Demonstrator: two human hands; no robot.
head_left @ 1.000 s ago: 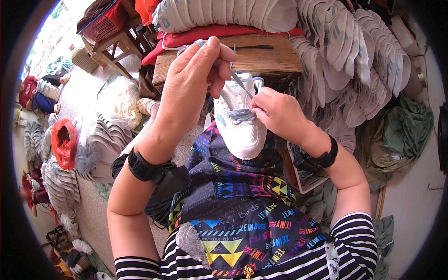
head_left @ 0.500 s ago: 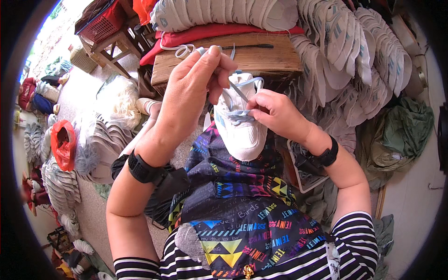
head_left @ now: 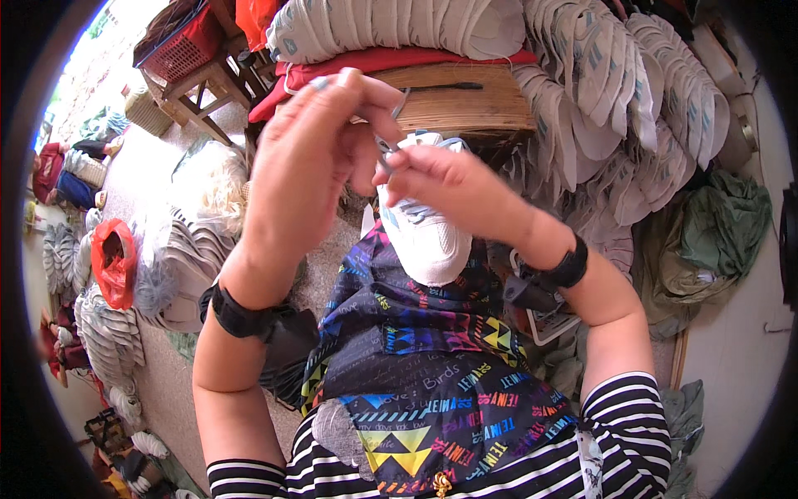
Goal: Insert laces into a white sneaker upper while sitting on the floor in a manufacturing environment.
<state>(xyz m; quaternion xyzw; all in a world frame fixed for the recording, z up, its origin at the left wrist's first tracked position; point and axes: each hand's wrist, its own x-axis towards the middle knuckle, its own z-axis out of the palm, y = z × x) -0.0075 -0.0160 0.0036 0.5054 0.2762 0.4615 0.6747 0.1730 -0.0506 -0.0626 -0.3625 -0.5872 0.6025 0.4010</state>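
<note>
A white sneaker (head_left: 432,249) with pale blue lacing lies toe toward me on my patterned apron (head_left: 416,333), its heel end against the wooden block. My left hand (head_left: 320,141) is raised to the left of and above the shoe, fingers curled in a pinch. A thin grey-blue shoelace (head_left: 385,154) runs from it to my right hand (head_left: 445,183), which pinches it over the upper shoe. The right hand covers part of the lacing. A narrow light piece sticks up by the left fingertips; motion blur hides its kind.
A wooden block (head_left: 482,104) bears a dark slim tool (head_left: 445,86) and a red cloth (head_left: 515,58). Stacked shoe uppers (head_left: 391,29) line the back, with more uppers (head_left: 590,75) hanging at right. An orange-red bag (head_left: 114,262) and bundled uppers (head_left: 108,333) lie left.
My right hand has moved left and up from the shoe's lacing, close to my left hand, pinching the lace. My left hand has shifted slightly left and turned.
</note>
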